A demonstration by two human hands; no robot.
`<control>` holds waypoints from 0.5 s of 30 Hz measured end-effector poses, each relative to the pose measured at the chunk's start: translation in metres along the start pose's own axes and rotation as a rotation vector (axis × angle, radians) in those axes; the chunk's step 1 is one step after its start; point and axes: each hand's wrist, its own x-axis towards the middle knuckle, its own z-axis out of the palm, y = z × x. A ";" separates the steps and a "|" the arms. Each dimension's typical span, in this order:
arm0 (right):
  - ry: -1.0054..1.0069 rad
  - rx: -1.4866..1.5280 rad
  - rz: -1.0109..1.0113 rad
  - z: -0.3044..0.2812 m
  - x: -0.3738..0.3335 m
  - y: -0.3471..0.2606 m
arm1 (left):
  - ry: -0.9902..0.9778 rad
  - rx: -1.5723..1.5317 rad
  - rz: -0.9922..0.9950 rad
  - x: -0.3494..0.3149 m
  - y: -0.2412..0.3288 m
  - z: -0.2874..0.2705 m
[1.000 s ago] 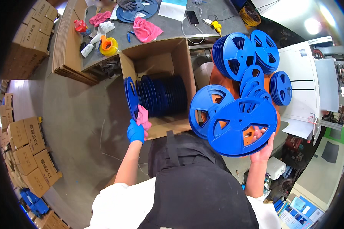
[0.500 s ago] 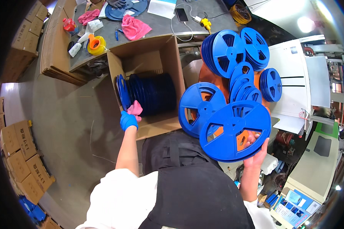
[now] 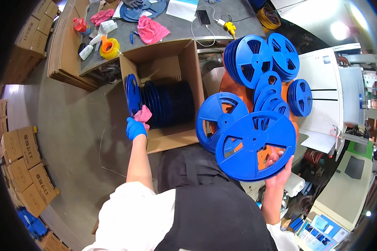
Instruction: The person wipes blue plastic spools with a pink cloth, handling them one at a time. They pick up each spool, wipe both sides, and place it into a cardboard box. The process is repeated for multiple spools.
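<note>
My left hand, in a blue glove, is closed on a pink cloth at the near left rim of an open cardboard box. Just beyond it, a blue reel disc stands on edge by the box's left wall; whether my fingers also grip it is hidden. A row of dark blue reel discs fills much of the box. Bare and to the right, my right hand grips the lower right edge of a large blue reel disc, its fingers showing through an opening.
Several blue disc stacks rest on an orange surface at the right. Beyond the box, a grey workbench carries tape, a phone and cloths. Cartons are piled at far left, and a pale machine stands at right.
My left hand and the cloth have shifted slightly left, and the nearby disc now sits closer to the box's left wall. The disc in my right hand has moved a little left and nearer.
</note>
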 end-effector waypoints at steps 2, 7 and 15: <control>0.020 -0.028 -0.007 0.002 -0.004 -0.002 | -0.176 -0.380 -0.170 0.044 -0.048 0.043; -0.040 0.016 -0.100 -0.014 -0.008 -0.011 | -0.554 -0.789 -0.370 0.006 -0.017 0.037; -0.510 0.255 -0.012 -0.011 -0.004 -0.015 | -0.899 -1.255 0.082 -0.085 0.079 -0.049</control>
